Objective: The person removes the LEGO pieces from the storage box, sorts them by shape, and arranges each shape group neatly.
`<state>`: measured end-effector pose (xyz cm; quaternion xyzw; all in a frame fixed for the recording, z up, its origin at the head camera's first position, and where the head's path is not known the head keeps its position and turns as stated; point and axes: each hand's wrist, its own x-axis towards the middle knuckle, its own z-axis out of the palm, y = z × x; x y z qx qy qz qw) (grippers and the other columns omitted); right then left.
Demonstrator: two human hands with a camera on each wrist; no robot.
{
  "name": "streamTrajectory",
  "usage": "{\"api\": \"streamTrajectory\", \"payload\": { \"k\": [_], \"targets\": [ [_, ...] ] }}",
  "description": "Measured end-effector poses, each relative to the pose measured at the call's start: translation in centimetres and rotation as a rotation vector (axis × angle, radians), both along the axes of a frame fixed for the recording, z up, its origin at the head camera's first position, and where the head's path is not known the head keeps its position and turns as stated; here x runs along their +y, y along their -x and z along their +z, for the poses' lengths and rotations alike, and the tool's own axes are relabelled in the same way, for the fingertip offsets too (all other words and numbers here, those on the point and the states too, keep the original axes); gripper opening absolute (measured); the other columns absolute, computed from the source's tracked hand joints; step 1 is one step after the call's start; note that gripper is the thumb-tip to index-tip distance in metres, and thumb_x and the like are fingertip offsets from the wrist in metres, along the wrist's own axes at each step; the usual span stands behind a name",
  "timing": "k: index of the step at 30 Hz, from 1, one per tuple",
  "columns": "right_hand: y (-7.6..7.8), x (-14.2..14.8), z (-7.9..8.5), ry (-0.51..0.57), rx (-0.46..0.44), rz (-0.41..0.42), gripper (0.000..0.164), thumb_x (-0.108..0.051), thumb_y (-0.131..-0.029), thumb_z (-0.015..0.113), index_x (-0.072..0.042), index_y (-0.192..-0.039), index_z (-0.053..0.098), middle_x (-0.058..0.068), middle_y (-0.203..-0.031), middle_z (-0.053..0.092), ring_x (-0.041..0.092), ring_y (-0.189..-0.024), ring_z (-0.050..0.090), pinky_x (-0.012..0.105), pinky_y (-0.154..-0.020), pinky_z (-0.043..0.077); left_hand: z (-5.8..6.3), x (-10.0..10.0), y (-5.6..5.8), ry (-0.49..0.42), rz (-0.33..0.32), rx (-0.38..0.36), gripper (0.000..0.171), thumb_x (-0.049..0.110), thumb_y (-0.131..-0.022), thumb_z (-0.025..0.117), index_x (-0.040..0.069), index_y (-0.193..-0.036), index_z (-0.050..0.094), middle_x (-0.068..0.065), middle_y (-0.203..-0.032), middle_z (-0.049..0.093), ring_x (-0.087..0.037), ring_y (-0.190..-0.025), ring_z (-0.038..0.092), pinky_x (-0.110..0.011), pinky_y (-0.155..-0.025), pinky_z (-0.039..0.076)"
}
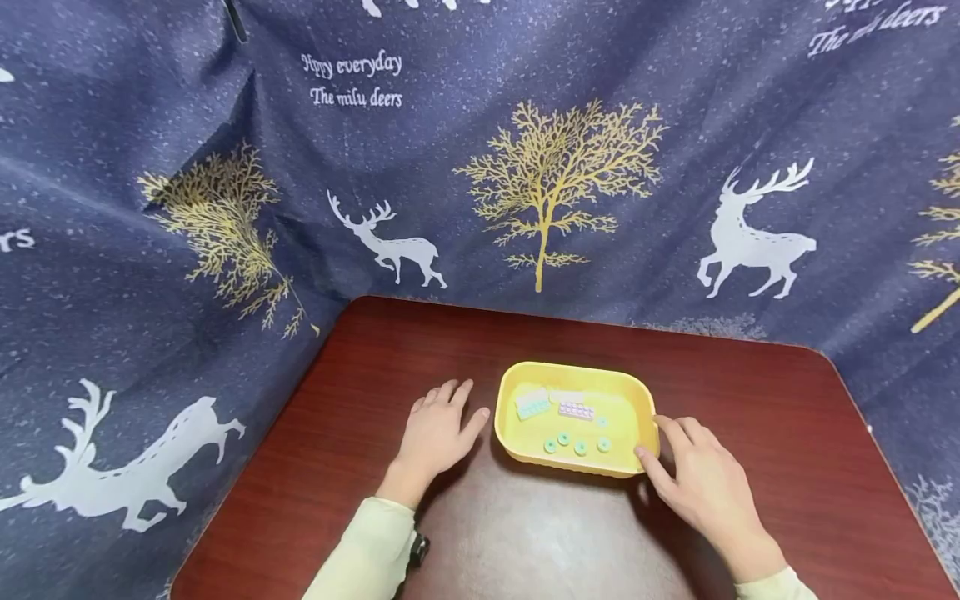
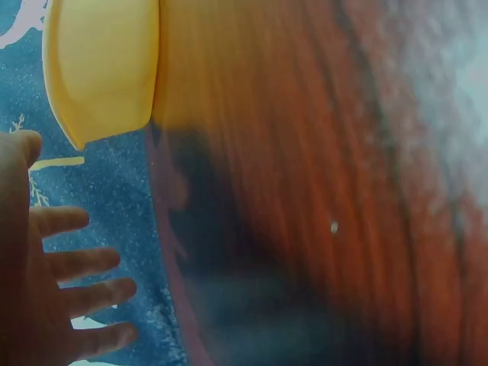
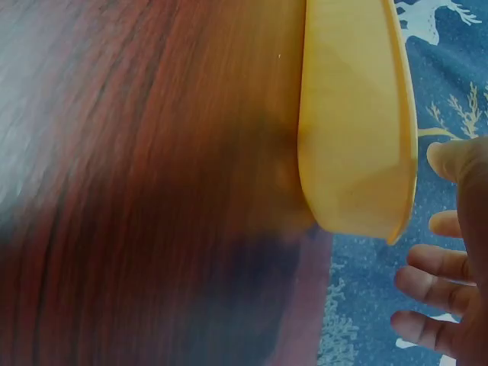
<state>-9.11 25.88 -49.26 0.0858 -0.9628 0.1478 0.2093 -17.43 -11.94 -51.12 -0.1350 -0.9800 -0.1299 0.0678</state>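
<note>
Our yellow tray (image 1: 570,464) of bricks (image 1: 576,411) and rings (image 1: 581,448) sits on the counter (image 1: 420,350), right hand (image 1: 708,485) loosely spread at its rim, left hand (image 1: 437,432) relaxed, empty, beside it. We're probably positioning it; any next shift needs both ends gripped.

A navy cloth (image 1: 600,58) with a gold tree (image 1: 545,215) at upper centre and a white deer (image 1: 759,242) at right hangs behind a reddish-brown table (image 1: 420,342) below.
</note>
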Motion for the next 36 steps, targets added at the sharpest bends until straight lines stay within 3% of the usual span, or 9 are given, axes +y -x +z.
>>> {"api": "streamTrajectory", "payload": {
  "k": [4, 11, 21, 27, 31, 36],
  "targets": [
    [0.3, -0.7, -0.1, 0.005, 0.032, 0.016, 0.051, -0.038, -0.086, 0.077, -0.004, -0.123, 0.066, 0.011, -0.104, 0.066, 0.032, -0.09, 0.063, 0.055, -0.068, 0.056, -0.1, 0.3, 0.0, -0.037, 0.007, 0.001, 0.066, 0.06, -0.103, 0.04, 0.016, -0.151, 0.051, -0.013, -0.146, 0.057, -0.036, -0.132, 0.056, -0.056, -0.107, 0.05],
    [1.1, -1.6, 0.0, 0.002, 0.025, 0.048, 0.05, -0.039, -0.088, 0.075, -0.004, -0.123, 0.067, 0.012, -0.107, 0.066, 0.035, -0.097, 0.064, 0.056, -0.074, 0.057, -0.4, 0.6, 0.2, -0.066, 0.031, 0.024, 0.063, 0.059, -0.103, 0.042, 0.013, -0.145, 0.057, -0.012, -0.134, 0.064, -0.034, -0.121, 0.063, -0.053, -0.095, 0.057],
    [2.1, -2.3, 0.3, -0.022, 0.068, 0.091, 0.05, -0.037, -0.088, 0.074, -0.003, -0.123, 0.066, 0.012, -0.105, 0.066, 0.033, -0.093, 0.063, 0.052, -0.078, 0.056, -0.6, 1.2, 0.5, -0.121, 0.021, 0.006, 0.061, 0.056, -0.103, 0.043, 0.012, -0.143, 0.058, -0.013, -0.132, 0.066, -0.036, -0.116, 0.066, -0.054, -0.093, 0.058],
    [2.6, -3.1, 0.6, 0.006, 0.044, 0.106, 0.049, -0.036, -0.09, 0.074, -0.004, -0.126, 0.065, 0.012, -0.11, 0.07, 0.034, -0.101, 0.067, 0.053, -0.082, 0.057, -0.7, 1.8, 0.6, -0.166, 0.039, -0.038, 0.06, 0.056, -0.104, 0.042, 0.014, -0.144, 0.057, -0.015, -0.136, 0.065, -0.037, -0.12, 0.065, -0.056, -0.097, 0.058],
    [2.9, -3.5, 0.5, 0.037, 0.016, 0.109, 0.049, -0.036, -0.091, 0.074, -0.007, -0.129, 0.064, 0.01, -0.109, 0.071, 0.033, -0.1, 0.068, 0.054, -0.078, 0.058, -0.5, 2.4, 0.7, -0.212, 0.033, -0.057, 0.058, 0.053, -0.106, 0.04, 0.014, -0.144, 0.057, -0.014, -0.134, 0.066, -0.037, -0.116, 0.067, -0.056, -0.092, 0.059],
    [3.3, -3.9, 0.2, 0.089, 0.007, 0.133, 0.048, -0.033, -0.091, 0.075, -0.008, -0.13, 0.064, 0.007, -0.104, 0.07, 0.028, -0.092, 0.069, 0.051, -0.073, 0.059, -0.5, 2.9, 0.9, -0.266, 0.036, -0.08, 0.054, 0.051, -0.106, 0.041, 0.014, -0.142, 0.058, -0.008, -0.116, 0.072, -0.031, -0.103, 0.07, -0.053, -0.085, 0.06]
  ]
}}
